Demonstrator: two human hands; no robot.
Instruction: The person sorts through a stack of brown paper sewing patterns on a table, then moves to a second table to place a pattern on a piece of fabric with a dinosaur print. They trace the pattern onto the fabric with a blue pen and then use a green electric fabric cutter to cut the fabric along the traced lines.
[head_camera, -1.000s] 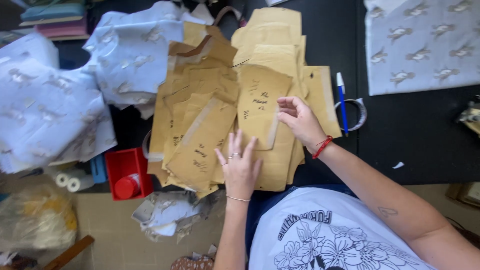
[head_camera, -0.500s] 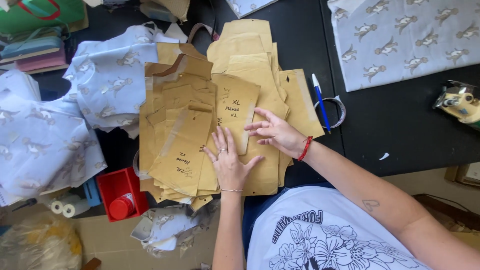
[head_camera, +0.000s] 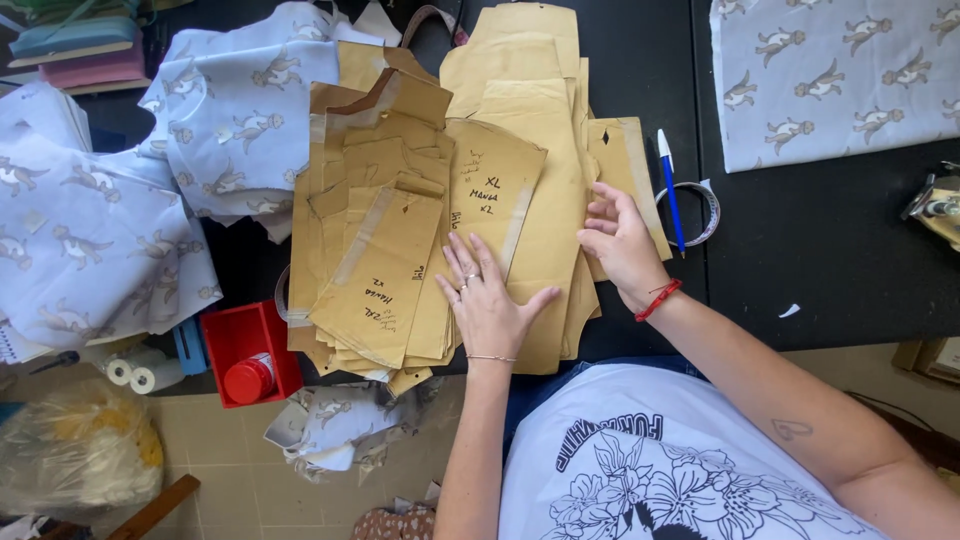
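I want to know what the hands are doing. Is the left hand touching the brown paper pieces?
Touching. The head view shows the left hand lying flat, fingers spread, on the brown paper pieces, with no gap.

brown paper pattern pieces (head_camera: 520, 210) | flat, overlapping pile | black table

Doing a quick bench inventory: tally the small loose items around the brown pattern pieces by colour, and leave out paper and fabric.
Blue: 1, the pen right of the right hand.
Red: 2, the box and the cap inside it, left of the left hand.
White: 2, the small rolls.
Clear: 1, the tape ring.
Total: 6
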